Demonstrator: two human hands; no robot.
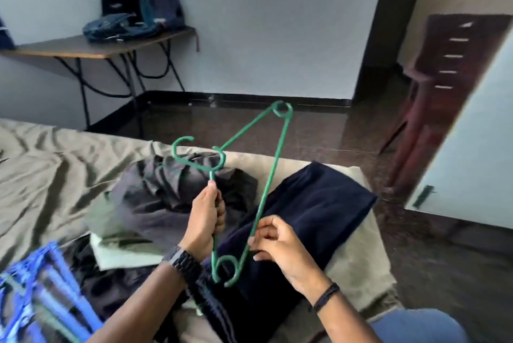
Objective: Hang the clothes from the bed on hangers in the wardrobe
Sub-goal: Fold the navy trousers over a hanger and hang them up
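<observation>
Head view, grey clothes [155, 198], navy garment [319, 204], blue hangers [41, 287] nearby

Hanger [273, 173] held above bed [41, 165], folded garment [313, 212] beneath right-hand fingers [266, 234], crumpled clothes [155, 198] left of left-hand fingers [219, 212]

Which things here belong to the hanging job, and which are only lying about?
For the job:
green hanger, held by left hand and right hand
navy garment on the bed
grey clothes
blue hangers

Lying about:
bags on the folding table
brown chair
</observation>
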